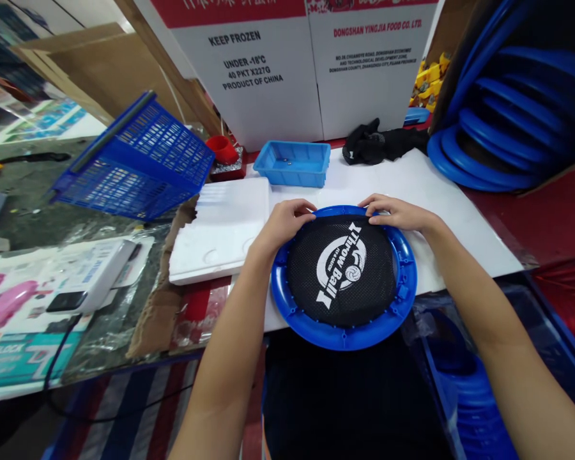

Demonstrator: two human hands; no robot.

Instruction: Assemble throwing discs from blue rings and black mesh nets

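A round blue plastic ring (287, 305) lies near the front edge of the white worktop, over my lap. Inside it sits a black mesh net (306, 255) printed with white "Throw Ball" lettering. At the ring's far left edge, my left hand (291, 220) is closed, fingers and thumb pinching the rim where the net meets it. My right hand (397, 213) grips the far right part of the rim, fingers over the outer edge and thumb at the net's border. Small pegs show along the ring's near side, outside the net's edge.
Behind the ring stands a light-blue tray (292, 167) with a few tiny metal pieces. A black cloth bundle (383, 144) lies beside it. Blue rings (483, 137) fill a box at right. Left are white foam (220, 230) and a tilted blue basket (138, 160).
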